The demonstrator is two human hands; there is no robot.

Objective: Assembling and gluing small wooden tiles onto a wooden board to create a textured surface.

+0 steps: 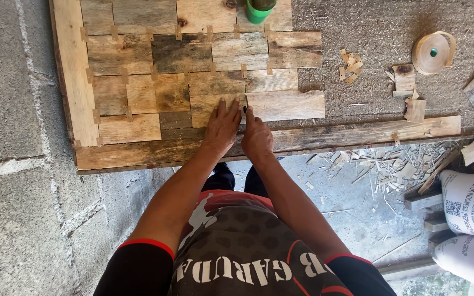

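my left hand [221,127] lies flat, fingers spread, on a wood piece [215,103] while my right hand [256,137] pinches a small spacer [245,104] beside it.

view: one head-worn camera, looking almost straight down
facing: along the person's own arms to the counter [325,140]
nearness: close; chest fills the near edge
far edge: wood pieces
shared: nothing, single view

Outdoor woodworking spot — plank panel [193,82], wood shavings [390,164], concrete floor [17,208]
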